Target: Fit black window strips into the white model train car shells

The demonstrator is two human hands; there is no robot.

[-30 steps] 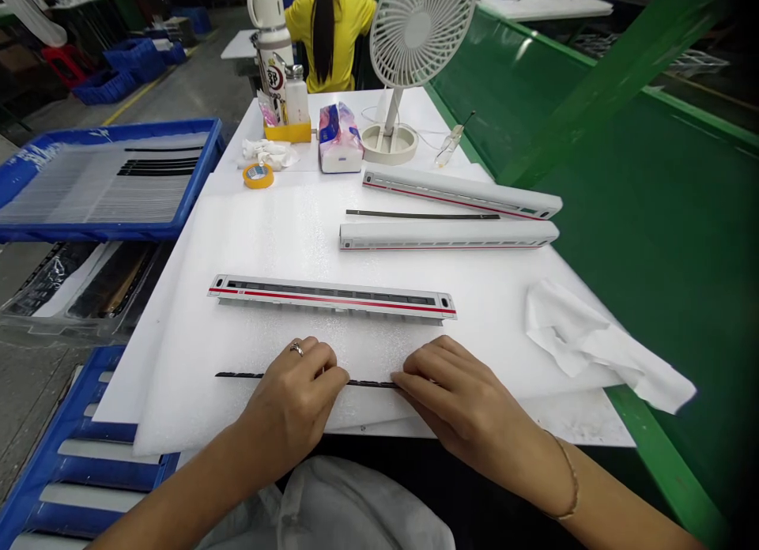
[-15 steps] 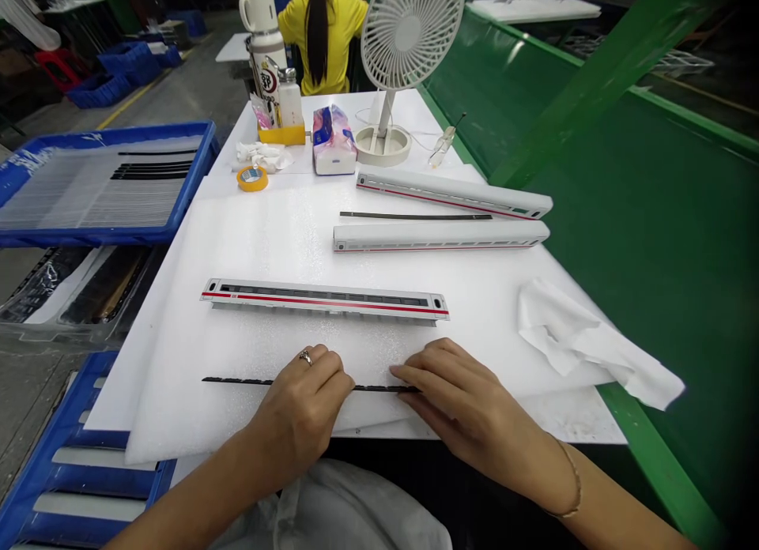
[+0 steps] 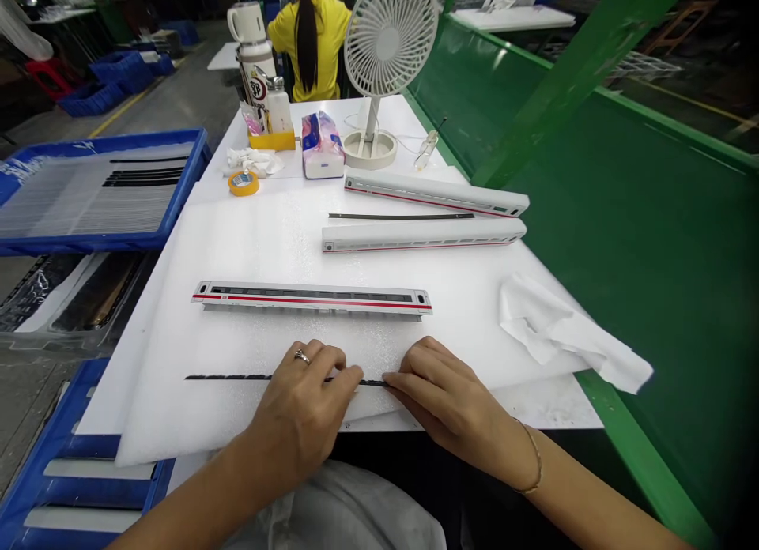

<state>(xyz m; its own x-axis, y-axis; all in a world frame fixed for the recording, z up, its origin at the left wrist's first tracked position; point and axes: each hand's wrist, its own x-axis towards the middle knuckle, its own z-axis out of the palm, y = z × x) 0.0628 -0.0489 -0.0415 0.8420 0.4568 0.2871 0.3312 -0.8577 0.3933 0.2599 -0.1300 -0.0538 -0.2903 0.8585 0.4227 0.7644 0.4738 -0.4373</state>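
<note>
A thin black strip lies lengthwise on the white foam sheet near the table's front edge. My left hand, with a ring on one finger, bends over the strip's middle, its thumb and fingers closed on it. At the strip's right end, my right hand pinches it between thumb and fingers; that tip is partly hidden. Just beyond both hands rests a model train car shell, white with a red stripe and dark windows.
Two more white train shells lie farther back, a dark strip between them. A crumpled white cloth is at right. Tape, tissues and a fan stand behind. A blue tray holds strips at left.
The view has shifted slightly. My hands are closer together, the left thumb having slid right along the strip. My right fingers have drawn together at its end, and the strip sits slightly farther left.
</note>
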